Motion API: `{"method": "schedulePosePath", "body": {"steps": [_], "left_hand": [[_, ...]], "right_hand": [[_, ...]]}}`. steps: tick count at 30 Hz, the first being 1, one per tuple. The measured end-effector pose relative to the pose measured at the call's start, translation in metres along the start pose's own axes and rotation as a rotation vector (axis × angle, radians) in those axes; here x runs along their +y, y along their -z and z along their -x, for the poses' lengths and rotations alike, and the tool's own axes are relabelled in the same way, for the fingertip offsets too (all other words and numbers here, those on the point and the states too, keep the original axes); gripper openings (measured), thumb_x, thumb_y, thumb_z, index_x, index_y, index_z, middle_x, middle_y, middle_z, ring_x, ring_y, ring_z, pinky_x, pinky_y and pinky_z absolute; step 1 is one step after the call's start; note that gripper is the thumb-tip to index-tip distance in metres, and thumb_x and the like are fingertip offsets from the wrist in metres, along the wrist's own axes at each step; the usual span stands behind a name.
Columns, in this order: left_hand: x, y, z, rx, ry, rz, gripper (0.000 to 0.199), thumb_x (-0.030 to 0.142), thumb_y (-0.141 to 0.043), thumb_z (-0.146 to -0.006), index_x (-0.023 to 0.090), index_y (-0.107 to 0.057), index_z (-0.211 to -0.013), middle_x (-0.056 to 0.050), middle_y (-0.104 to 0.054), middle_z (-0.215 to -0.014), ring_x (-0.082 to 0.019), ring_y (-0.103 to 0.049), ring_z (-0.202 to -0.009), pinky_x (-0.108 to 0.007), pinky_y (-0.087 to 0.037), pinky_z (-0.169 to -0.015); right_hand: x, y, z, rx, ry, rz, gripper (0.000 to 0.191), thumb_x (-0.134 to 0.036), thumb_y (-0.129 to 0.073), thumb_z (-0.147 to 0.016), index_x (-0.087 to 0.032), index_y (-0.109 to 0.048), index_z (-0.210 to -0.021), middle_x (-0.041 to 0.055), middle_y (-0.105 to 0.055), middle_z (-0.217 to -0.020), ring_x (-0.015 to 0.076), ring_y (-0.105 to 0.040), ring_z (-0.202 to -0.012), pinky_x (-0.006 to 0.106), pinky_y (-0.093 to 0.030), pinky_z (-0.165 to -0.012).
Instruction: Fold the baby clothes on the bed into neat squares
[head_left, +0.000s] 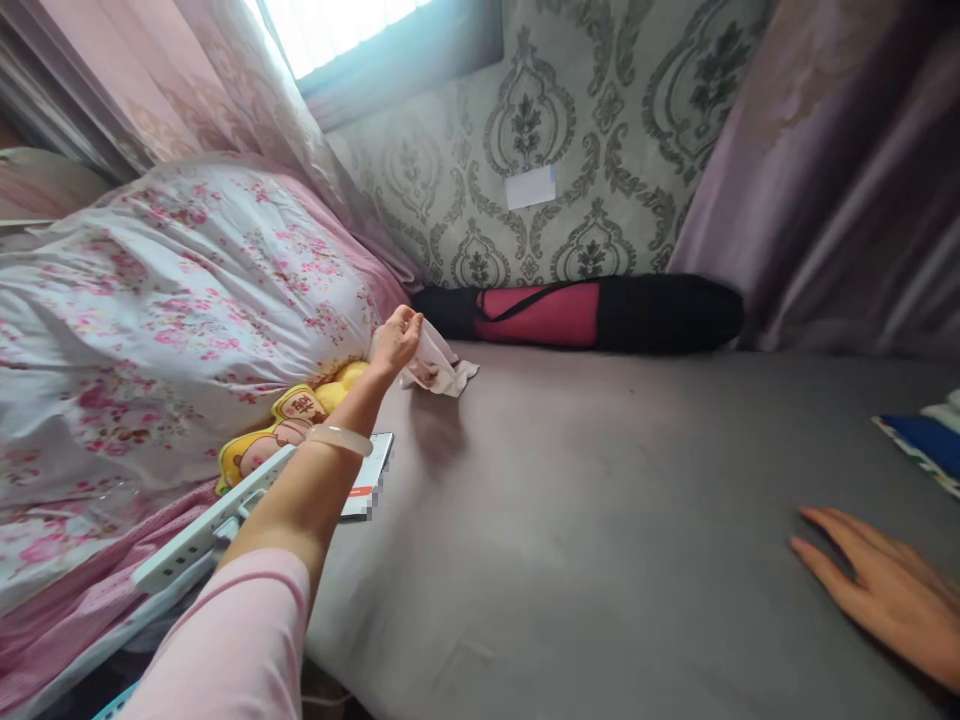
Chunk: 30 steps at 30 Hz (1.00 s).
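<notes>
My left hand (397, 340) reaches out to the far left part of the grey surface, fingers pinched on a pale, crumpled cloth (444, 372). The cloth hangs from the fingertips, its lower edge at or just above the surface; I cannot tell whether it touches. At the right edge my right hand (885, 580) is spread over the grey sheet (600, 500), holding nothing, its fingers slightly blurred. Under my left forearm lies a flat white item with a red stripe (362, 492), partly hidden by the arm.
A black and red long bag (540, 314) lies along the patterned wall (420, 170). Floral bedding (180, 270), yellow plush toys (259, 450) and a white power strip (187, 550) are on the left. Folded blue fabric (919, 450) is at the right edge.
</notes>
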<state>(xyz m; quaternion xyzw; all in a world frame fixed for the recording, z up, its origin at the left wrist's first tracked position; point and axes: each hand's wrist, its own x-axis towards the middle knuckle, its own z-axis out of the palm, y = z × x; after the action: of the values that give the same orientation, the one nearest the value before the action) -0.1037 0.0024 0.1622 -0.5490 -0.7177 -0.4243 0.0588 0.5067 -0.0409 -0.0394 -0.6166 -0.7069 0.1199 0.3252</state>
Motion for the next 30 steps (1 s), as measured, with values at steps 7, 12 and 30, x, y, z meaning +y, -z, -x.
{"method": "schedulePosePath", "body": {"steps": [7,12,30], "left_hand": [[0.091,-0.039,0.038,-0.17,0.025,0.713,0.026,0.042,-0.059,-0.082,0.019,-0.049,-0.074,0.007,-0.04,-0.052,-0.007,-0.034,-0.043,-0.018,-0.025,-0.044],[0.14,-0.053,0.074,-0.288,0.133,0.984,0.032,0.045,-0.068,-0.075,0.018,-0.051,-0.073,0.008,-0.041,-0.053,-0.005,-0.036,-0.044,-0.017,-0.028,-0.043],[0.152,-0.046,0.119,-0.832,-0.153,0.767,0.049,0.055,-0.068,-0.074,0.019,-0.06,-0.107,-0.001,-0.061,-0.086,-0.012,-0.056,-0.071,-0.02,-0.042,-0.058]], "right_hand": [[-0.123,-0.015,-0.035,-0.189,0.084,-0.204,0.034,-0.046,-0.047,-0.083,-0.027,-0.066,-0.104,0.0119,-0.069,-0.11,0.0309,-0.065,-0.104,0.047,-0.047,-0.094],[-0.2,-0.047,-0.062,-0.156,0.211,-0.53,0.032,-0.039,-0.052,-0.084,-0.024,-0.066,-0.109,0.0081,-0.069,-0.114,0.0245,-0.063,-0.108,0.043,-0.047,-0.098],[-0.249,0.049,-0.064,0.125,0.225,-0.536,0.03,-0.049,-0.068,-0.076,-0.02,-0.066,-0.083,0.0002,-0.063,-0.074,0.0151,-0.056,-0.067,0.024,-0.042,-0.059]]}}
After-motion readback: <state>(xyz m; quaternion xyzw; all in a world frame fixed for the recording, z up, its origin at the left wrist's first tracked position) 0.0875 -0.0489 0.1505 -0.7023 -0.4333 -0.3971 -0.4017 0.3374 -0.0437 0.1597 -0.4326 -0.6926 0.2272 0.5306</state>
